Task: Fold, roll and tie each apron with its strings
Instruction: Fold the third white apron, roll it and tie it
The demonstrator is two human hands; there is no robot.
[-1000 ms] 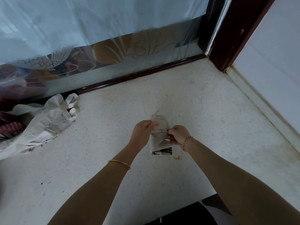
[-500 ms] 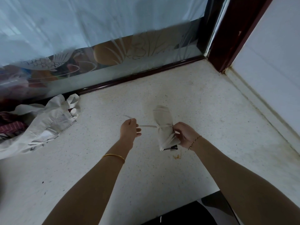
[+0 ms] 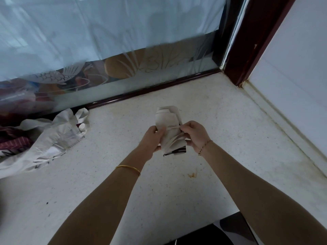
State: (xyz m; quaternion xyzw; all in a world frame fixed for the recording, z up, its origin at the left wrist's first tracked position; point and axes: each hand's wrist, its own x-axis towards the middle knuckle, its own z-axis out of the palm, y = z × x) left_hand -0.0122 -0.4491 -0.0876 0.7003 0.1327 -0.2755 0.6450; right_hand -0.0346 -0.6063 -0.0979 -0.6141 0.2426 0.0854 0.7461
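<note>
A rolled cream apron (image 3: pixel 168 121) stands nearly upright above the speckled white counter (image 3: pixel 123 174), held between both hands. Its string (image 3: pixel 172 128) crosses the middle of the roll, with more string running down the front. My left hand (image 3: pixel 153 138) grips the roll's left side, fingers curled round it. My right hand (image 3: pixel 193 134) pinches the string at the roll's right edge. A dark printed patch shows at the roll's lower end.
A heap of loose cream aprons (image 3: pixel 46 142) lies at the left by a dark red striped cloth (image 3: pixel 12 142). Frosted glass (image 3: pixel 106 50) with a dark frame runs along the back. A white wall (image 3: pixel 292 85) closes the right side. A small orange stain (image 3: pixel 192 175) marks the counter.
My left hand, which was pulling the string out to the left, has come back to the roll. The roll now stands more upright and higher, with both hands close together.
</note>
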